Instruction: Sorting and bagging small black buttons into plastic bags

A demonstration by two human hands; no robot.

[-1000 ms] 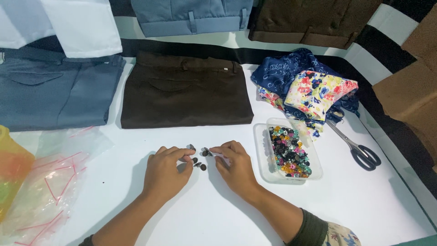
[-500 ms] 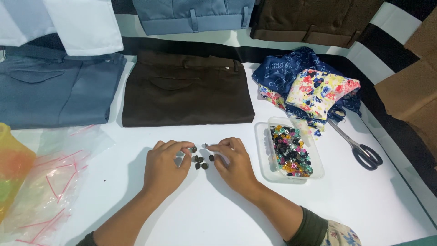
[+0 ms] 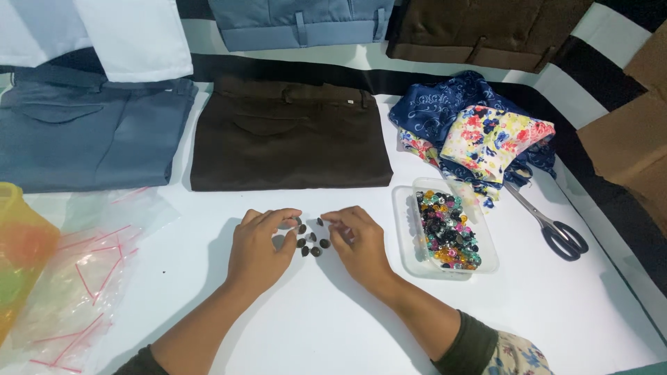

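A handful of small dark buttons (image 3: 311, 241) lay loose on the white table (image 3: 313, 326), clustered between the left hand (image 3: 260, 244) and right hand (image 3: 358, 244). Both hands rested palm-down, fingertips curled at the cluster's edges.

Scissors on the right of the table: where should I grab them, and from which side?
Take the scissors by the dark handle loops, which lie at the near right end, coming from the right edge of the table. The blades point up and left, with their tips under the floral cloth, so that end is covered. They lie flat, apart from the bead tray, so the loops look free to pinch.
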